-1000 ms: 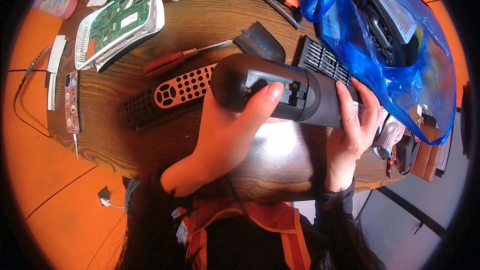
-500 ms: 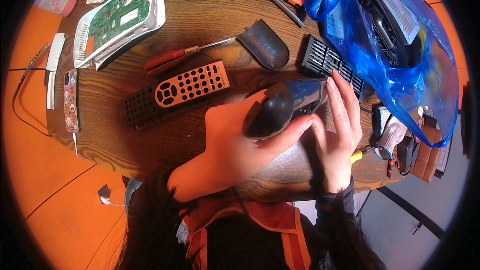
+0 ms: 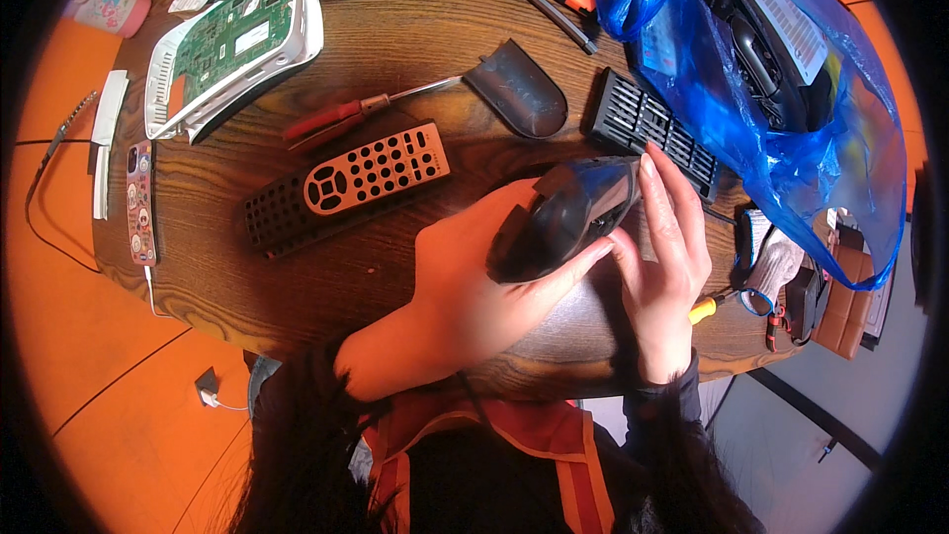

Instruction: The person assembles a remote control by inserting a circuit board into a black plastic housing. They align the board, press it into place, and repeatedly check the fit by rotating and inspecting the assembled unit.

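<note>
Over the near half of the table, my left hand (image 3: 474,277) is wrapped round a glossy black computer mouse (image 3: 563,218), its thumb along the lower side. My right hand (image 3: 664,247) pinches the mouse's right end between fingertips and thumb. The underside of the mouse is hidden. Beyond it lies a loose, curved black cover (image 3: 519,89). The tip of a red-handled screwdriver (image 3: 336,122) reaches that cover's left edge. To the left rests a remote control's button face (image 3: 376,170), joined to or lying on a black perforated part (image 3: 277,213).
An open blue plastic bag (image 3: 682,119) holding black devices covers the right side, beside a black slotted part (image 3: 657,129). White casings with a green circuit board (image 3: 232,44) stand far left. A phone (image 3: 140,203) on a cable lies at the left edge; a yellow-handled tool (image 3: 702,311) lies right.
The mouse has tilted in my hands, showing more of its upper surface. Both hands have shifted only slightly and keep their hold; the table items stay put.
</note>
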Tool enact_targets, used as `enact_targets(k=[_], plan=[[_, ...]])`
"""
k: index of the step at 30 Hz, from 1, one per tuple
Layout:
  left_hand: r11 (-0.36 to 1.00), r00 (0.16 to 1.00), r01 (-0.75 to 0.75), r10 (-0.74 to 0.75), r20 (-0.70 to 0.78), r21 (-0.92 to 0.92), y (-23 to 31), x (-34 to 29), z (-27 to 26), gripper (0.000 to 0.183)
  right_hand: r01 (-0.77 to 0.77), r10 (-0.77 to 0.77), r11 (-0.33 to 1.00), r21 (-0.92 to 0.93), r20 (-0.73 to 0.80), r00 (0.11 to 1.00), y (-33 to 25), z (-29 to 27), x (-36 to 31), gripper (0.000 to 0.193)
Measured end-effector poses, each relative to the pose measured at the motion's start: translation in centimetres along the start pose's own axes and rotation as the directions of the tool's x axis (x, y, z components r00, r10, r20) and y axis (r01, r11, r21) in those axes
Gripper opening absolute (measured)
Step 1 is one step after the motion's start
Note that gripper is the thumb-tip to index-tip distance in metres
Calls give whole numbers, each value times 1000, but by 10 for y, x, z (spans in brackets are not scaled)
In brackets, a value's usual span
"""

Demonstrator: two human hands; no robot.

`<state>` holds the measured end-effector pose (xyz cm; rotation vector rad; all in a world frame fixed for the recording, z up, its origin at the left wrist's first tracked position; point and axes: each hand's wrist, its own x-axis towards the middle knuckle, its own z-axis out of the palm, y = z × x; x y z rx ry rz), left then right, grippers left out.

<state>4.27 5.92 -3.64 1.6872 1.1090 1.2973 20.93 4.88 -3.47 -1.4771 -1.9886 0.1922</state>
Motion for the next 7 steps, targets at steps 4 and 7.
enact_targets(k=[4, 7], plan=[[997, 1000, 23, -24, -12, -77, -1, 1, -1, 30, 17, -17, 1000, -12, -16, 1000, 0, 0, 0, 58], [937, 984, 168, -179, -7, -306, -3, 2, 0, 30, 7, -7, 1000, -17, 0, 1000, -1, -2, -1, 58]])
